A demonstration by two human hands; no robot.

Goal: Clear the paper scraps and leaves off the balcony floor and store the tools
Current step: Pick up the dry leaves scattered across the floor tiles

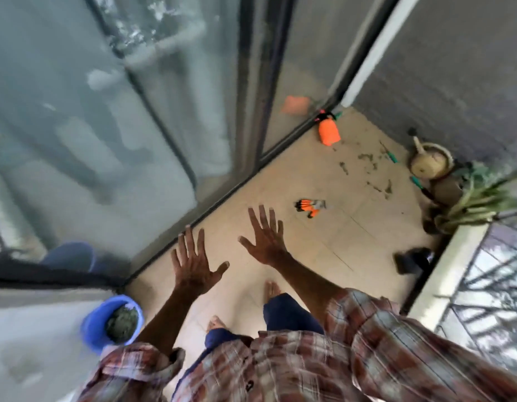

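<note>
My left hand and my right hand are both held out flat over the tiled balcony floor, fingers spread, holding nothing. Scattered dark leaf bits lie on the floor farther ahead. An orange and grey pair of gloves lies on the tiles just beyond my right hand. An orange spray bottle stands in the far corner. Green-handled tools lie next to the leaf bits. A blue bucket filled with leaf debris sits at my lower left.
Glass sliding doors run along the left. A beige watering can and a potted plant stand at the right by the railing. A dark object lies by the ledge. My bare feet stand on the tiles.
</note>
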